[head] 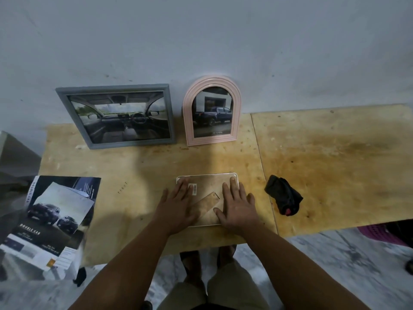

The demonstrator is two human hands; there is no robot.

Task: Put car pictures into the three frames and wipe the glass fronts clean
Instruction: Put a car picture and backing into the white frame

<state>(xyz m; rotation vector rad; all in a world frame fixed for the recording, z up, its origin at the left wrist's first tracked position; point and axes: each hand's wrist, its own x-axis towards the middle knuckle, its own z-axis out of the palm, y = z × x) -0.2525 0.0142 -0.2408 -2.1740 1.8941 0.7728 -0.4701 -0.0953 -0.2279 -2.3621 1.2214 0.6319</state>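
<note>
Third frame (pixel 207 199) lies face down on the plywood table (pixel 335 164), near edge, centre, w/ its brown backing board up and the fold-out stand strip lying flat on it. Both hands press flat on the back: left hand (pixel 176 204) on the left part, right hand (pixel 237 206) on the right part, fingers straight and spread, nothing grasped, just pushing down.

Risks, as I judge them:
- Glass is underneath, on a gritty, stained board; sliding the frame while pressing could scratch or smear the front.
- Uneven pressure could cock the backing so it doesn't seat; can't tell if any tabs are closed.
- Frame sits close to the near table edge; a pull toward the body could tip it off.
- Picture inside isn't visible, so it may have shifted; no way to check till it's flipped.

Orientation: long axis runs left-right, parallel to the table's near edge; front points down. Stand strip runs diagonally, near-left to far-right.

Grey frame (pixel 116 117) and pink arched frame (pixel 212 110) already hold car pics and lean on the far wall. Black cloth (pixel 283 198) lies to the right of the right hand, apart from it. Car brochure (pixel 51 220) lies near left.
</note>
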